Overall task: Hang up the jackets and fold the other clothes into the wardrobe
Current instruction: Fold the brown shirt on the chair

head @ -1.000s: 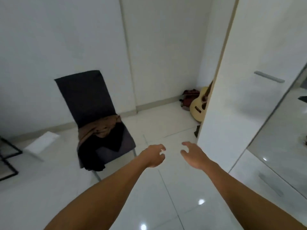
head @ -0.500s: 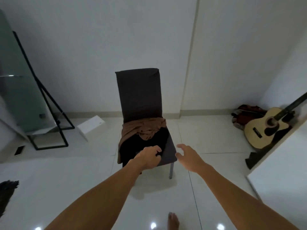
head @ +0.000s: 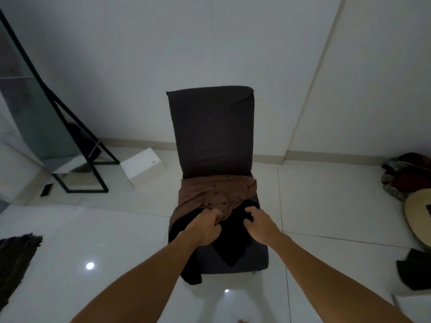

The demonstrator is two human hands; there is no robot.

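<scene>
A dark covered chair (head: 211, 136) stands against the white wall. On its seat lies a crumpled brown garment (head: 217, 194), and a black garment (head: 231, 241) lies in front of it and hangs over the left front edge. My left hand (head: 205, 226) is over the seam between the two, fingers curled into the cloth there. My right hand (head: 257, 221) rests on the black garment with its fingers bent down into the fabric. Whether either hand has a firm hold is not plain.
A leaning mirror on a black frame (head: 77, 145) stands at the left with a white box (head: 141, 165) beside it. A guitar (head: 419, 217) and a dark red bag (head: 408, 173) lie at the right. A dark furry thing (head: 16, 259) lies on the floor at the left.
The view has swung from the wardrobe to face the chair and moved closer. Both hands have gone from mid-air down onto the clothes on the seat.
</scene>
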